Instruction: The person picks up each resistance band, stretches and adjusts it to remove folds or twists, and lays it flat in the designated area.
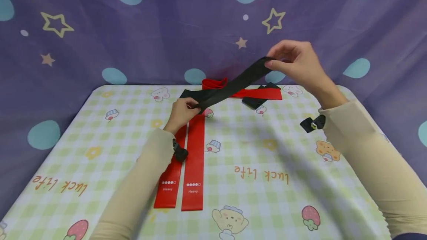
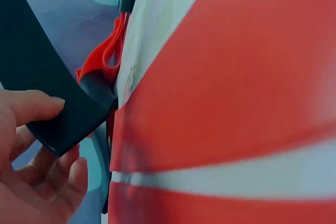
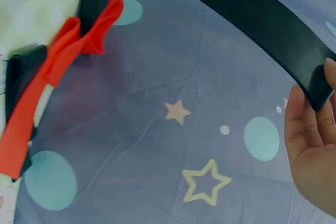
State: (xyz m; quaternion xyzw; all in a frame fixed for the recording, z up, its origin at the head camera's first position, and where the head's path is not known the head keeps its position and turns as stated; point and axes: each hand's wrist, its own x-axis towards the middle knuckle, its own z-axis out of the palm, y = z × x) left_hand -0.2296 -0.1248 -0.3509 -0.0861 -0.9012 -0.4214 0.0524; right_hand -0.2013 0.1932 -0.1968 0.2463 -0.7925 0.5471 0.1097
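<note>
A flat black exercise band [image 1: 238, 80] slants upward from left to right above the table. My left hand [image 1: 181, 114] pinches its lower part between thumb and fingers, seen close in the left wrist view on the black band [image 2: 47, 87]. Higher up and to the right, my right hand [image 1: 300, 64] pinches the other end, where a small folded-over bit shows in the right wrist view. Two red bands [image 1: 193, 158] marked "Heavy" lie side by side lengthwise below my left hand, partly covered by that arm.
A folded red band [image 1: 260, 93] lies along the table's back edge, crossing a folded black band [image 1: 253, 102]. The checked tablecloth [image 1: 253, 203] spans the table, and a purple curtain [image 1: 186, 29] hangs behind it. Small black devices are strapped at both wrists.
</note>
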